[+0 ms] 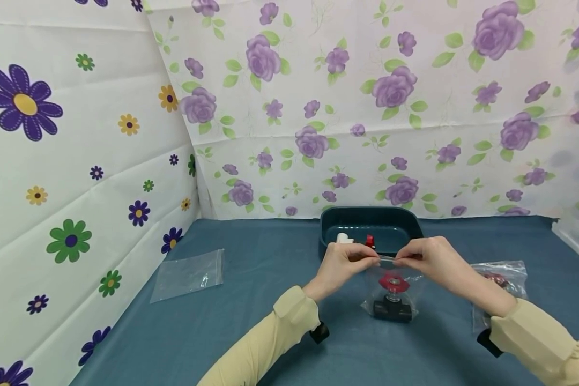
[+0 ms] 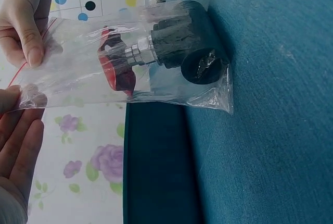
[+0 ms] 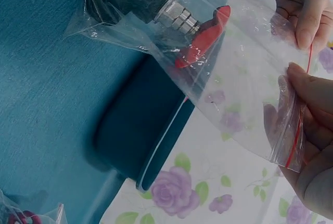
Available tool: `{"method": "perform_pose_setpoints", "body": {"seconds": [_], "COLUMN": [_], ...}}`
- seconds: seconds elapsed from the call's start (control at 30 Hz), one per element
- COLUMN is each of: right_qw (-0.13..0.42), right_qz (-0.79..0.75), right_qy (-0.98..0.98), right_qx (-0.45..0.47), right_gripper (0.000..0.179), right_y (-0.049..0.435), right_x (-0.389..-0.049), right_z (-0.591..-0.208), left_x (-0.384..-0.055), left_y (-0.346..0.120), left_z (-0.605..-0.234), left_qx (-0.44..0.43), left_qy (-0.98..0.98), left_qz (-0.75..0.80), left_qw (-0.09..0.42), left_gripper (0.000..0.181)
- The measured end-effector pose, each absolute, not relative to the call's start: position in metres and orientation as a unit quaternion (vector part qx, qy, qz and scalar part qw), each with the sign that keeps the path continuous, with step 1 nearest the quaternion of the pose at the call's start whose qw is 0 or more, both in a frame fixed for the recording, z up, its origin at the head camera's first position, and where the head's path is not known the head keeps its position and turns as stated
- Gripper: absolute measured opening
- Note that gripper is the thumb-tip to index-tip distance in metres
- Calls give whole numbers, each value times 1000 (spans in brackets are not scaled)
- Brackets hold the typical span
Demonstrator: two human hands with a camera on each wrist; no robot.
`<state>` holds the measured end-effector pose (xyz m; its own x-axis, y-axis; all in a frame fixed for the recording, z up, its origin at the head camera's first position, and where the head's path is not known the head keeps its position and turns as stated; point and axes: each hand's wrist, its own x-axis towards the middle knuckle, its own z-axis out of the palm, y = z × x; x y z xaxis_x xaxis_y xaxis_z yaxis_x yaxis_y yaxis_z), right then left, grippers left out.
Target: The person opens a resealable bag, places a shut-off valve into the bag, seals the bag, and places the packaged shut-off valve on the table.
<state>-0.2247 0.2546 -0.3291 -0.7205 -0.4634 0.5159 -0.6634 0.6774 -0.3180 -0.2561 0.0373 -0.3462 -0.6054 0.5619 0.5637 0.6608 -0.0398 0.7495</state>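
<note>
A clear zip bag (image 1: 372, 287) with a red seal line stands upright on the blue cloth. Inside it is a valve (image 1: 392, 308) with a black tee-shaped body, a metal stem and a red handle. My left hand (image 1: 343, 264) pinches the bag's top edge between thumb and fingers on the left. On the right, my right hand (image 1: 431, 262) pinches the same edge. Both wrist views show the seal strip running between the thumbs, with the valve (image 2: 179, 41) low in the bag.
Behind the hands is a dark blue tray (image 1: 410, 221) holding a white piece (image 1: 343, 238) and a red piece (image 1: 369, 240). A flat clear bag (image 1: 185, 276) lies at left. Partly behind the right forearm lies another filled bag (image 1: 513, 273). Patterned curtains (image 1: 280, 177) border the table.
</note>
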Motion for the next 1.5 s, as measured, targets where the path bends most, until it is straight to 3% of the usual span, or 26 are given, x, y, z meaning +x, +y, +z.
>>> {"method": "perform_pose_setpoints", "body": {"seconds": [0.17,0.57,0.97,1.23,1.5], "right_qw": [221,145,188,256,233], "right_qz": [249,287,250,219,260], "right_qy": [-884,-911,-909,-890,-889], "right_qx": [329,260,276,308,297], "right_gripper": [18,4,12,17,19], "right_y": [254,263,263,260,264], "right_x": [-224,-223,-221,-223,-224], "right_z": [-332,-333,-333,-338,-340], "left_x": [-256,-255,-255,-256,-256], "left_y": [37,35,36,35,36], "left_z": [-347,-347,-346,-349,-348], "left_qx": [-440,-438,-431,-436,-435], "left_qy": [-690,-693,-692,-693,-692], "left_qz": [-573,-570,-577,-572,-574], "left_qw": [45,52,44,46,45], "left_gripper": [10,10,10,10,10]}}
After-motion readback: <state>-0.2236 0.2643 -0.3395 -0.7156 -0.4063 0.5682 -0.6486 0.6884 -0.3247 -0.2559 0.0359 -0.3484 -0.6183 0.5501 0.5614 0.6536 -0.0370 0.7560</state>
